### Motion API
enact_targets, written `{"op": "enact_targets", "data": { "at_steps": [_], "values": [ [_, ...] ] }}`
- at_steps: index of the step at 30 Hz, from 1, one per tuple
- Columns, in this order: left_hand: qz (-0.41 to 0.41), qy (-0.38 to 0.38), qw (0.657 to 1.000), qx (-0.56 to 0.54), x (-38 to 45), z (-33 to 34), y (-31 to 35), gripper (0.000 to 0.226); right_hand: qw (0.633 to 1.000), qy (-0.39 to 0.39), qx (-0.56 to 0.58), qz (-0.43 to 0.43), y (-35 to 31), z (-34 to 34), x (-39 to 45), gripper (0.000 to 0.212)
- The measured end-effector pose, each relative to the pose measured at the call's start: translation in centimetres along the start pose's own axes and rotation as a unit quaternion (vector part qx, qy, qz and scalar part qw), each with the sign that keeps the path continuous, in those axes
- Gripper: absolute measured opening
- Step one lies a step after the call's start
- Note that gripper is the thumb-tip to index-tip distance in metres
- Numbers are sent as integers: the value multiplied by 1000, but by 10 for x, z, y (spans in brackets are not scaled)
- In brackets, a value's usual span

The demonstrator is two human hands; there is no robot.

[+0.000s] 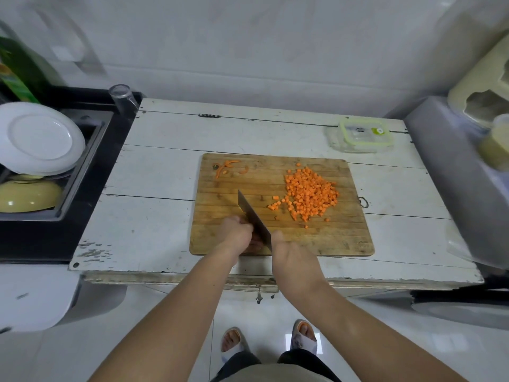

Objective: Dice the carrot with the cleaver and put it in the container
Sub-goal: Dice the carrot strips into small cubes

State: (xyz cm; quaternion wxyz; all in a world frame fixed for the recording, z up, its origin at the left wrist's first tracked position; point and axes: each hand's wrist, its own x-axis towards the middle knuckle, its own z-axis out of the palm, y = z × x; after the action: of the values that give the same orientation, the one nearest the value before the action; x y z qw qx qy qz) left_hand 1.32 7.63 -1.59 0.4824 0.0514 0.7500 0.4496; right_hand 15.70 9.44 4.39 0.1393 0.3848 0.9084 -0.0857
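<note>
Your right hand (292, 255) is curled round the handle of the cleaver (253, 216) at lower centre of the frame, blade edge down on the cutting board (225, 235) and angled up-left, so the flat stays close to the wood where it can serve as a scoop. Your left hand (238, 232) sits just left of the blade, fingers curled against its side near the heel; whether it pinches a last bit of carrot or only steadies the steel I cannot tell, the blade hides the fingertips. Diced carrot (311, 194) lies heaped right of centre on the board, a few cubes strayed toward the blade; the pile sits apart from the knife, likely pushed aside to leave cutting room. Peel scraps (227, 166) are parked in the board's upper left corner, well away from the dice, which reads as waste kept separate. The container (359, 137), clear with a green-rimmed lid on it, stands on the white table (154, 166) just beyond the board's upper right corner, within reach of the pile but not yet opened. No whole carrot shows, so the dicing looks near done or finished. Judged next: gather strays, lift the lid, carry dice across on the blade. Risk: cubes rolling off the board's right edge during transfer
</note>
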Motion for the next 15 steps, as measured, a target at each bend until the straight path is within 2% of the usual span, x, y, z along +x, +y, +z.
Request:
{"op": "enact_targets", "data": {
  "at_steps": [4,8,12,15],
  "values": [
    [0,14,1000,-2,-5,0,3,10,999,31,38,12,-5,-1,20,31],
    [-12,14,1000,15,-6,1,3,13,992,34,112,43,23,-2,25,17],
    [96,51,974,197,0,1,8,19,988,53,128,76,64,-8,24,19],
    [96,14,981,166,-2,-4,13,20,986,58,139,66,69,-14,20,17]
  ]
}}
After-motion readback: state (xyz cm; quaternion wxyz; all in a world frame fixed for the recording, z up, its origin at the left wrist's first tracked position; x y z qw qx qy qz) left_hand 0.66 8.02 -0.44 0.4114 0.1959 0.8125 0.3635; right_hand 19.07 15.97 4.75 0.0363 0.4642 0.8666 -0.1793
